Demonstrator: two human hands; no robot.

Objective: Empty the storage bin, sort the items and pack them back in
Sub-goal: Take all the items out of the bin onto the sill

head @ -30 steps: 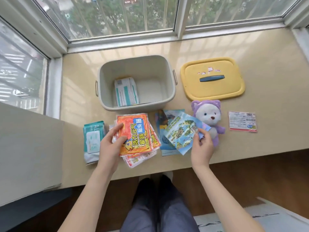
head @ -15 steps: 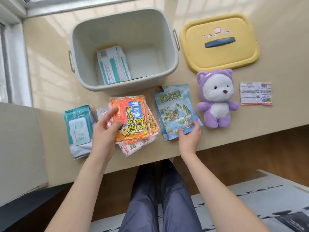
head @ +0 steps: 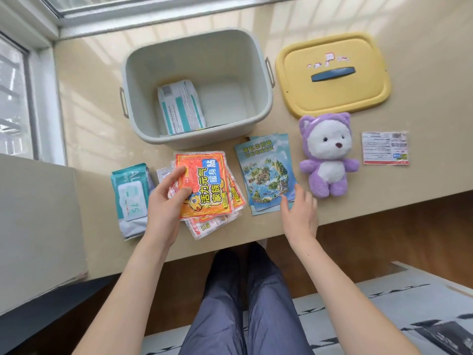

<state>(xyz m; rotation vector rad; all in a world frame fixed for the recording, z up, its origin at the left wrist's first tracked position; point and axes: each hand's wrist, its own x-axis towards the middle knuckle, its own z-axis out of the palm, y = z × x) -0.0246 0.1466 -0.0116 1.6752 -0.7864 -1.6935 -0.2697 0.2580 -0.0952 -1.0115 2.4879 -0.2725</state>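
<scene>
The left grip [head: 166, 203] is pinching the fanned packets [head: 204, 185]; the right grip [head: 299, 213] is resting open by the leaflets [head: 266, 172]. Risk: loosely held packets sliding off the front edge of the counter [head: 256, 228].

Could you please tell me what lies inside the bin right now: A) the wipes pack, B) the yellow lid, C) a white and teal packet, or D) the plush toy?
C: the white and teal packet lies on the floor of the bin.
</scene>
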